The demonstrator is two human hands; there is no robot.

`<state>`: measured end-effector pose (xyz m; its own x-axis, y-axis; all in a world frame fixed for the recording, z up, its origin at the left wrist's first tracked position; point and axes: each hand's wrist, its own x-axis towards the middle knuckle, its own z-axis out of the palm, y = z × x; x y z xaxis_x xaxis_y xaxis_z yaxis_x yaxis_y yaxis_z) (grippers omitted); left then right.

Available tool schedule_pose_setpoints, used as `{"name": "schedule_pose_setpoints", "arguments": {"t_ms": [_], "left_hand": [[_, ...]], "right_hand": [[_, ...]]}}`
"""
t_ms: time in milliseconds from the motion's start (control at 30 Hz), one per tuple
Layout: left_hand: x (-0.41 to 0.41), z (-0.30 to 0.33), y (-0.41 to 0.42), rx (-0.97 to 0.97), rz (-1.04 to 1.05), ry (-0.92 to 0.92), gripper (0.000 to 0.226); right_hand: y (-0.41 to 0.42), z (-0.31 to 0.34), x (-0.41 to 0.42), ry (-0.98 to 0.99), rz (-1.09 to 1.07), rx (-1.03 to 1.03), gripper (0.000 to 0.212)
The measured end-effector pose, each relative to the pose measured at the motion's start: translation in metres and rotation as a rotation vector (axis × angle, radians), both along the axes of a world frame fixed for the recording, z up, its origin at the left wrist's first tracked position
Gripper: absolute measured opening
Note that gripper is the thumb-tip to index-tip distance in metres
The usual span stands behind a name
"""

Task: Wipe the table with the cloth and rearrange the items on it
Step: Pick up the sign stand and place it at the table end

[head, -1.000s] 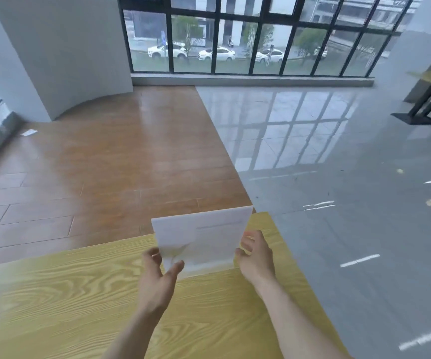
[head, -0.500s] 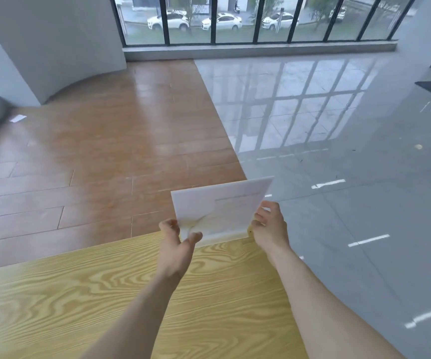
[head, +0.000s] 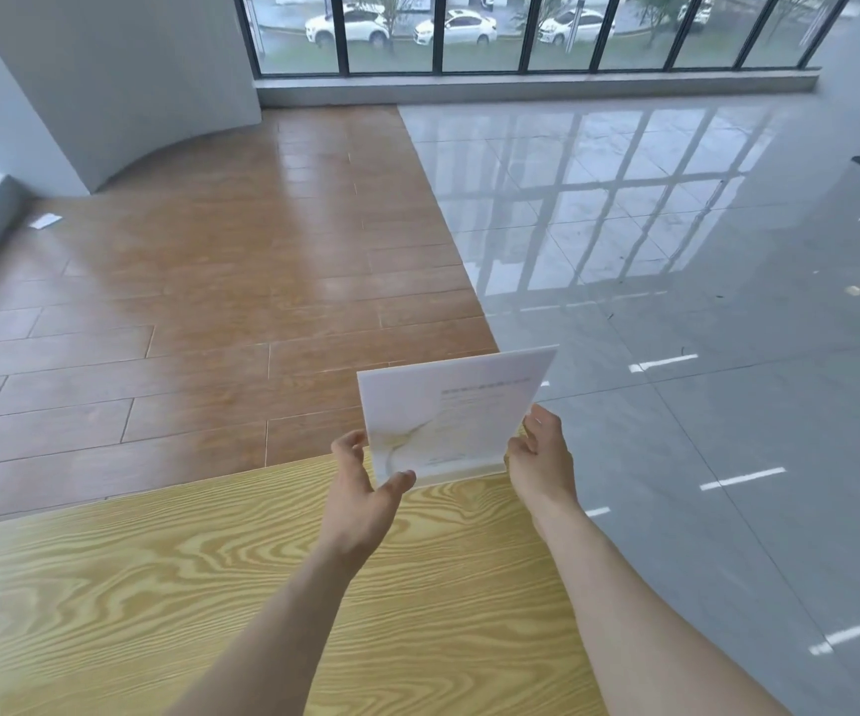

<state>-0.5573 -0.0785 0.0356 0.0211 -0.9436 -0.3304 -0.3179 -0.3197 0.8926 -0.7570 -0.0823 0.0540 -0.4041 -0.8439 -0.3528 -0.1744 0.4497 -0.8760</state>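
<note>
Hands, your left (head: 360,490) and right (head: 539,459), grip the upright white rectangular sign card (head: 451,413) by its 2 sides at the far right corner of the yellow wood-grain tabletop (head: 159,586).

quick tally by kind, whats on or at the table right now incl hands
sign cards: 1, the white sign card standing at the table's far edge
hands: 2, left hand and right hand, one at each side of the card
tables: 1, the yellow wood-grain table
cloths: 0 in view
total: 4
</note>
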Motion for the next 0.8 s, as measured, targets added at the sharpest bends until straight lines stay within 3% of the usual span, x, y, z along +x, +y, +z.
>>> {"name": "schedule_pose_setpoints", "arguments": {"t_ms": [400,567,800], "left_hand": [[0.067,-0.003,0.042,-0.055,-0.042,-0.212,0.079],[0.114,0.007,0.07,-0.152,-0.116,-0.413,0.081],[0.216,0.021,0.105,-0.214,-0.182,-0.606,0.088]], "right_hand": [[0.044,-0.02,0.035,0.189,0.048,0.118,0.059],[0.069,-0.017,0.087,0.277,0.307,0.152,0.069],[0.094,-0.004,0.192,0.573,0.623,0.194,0.09]]}}
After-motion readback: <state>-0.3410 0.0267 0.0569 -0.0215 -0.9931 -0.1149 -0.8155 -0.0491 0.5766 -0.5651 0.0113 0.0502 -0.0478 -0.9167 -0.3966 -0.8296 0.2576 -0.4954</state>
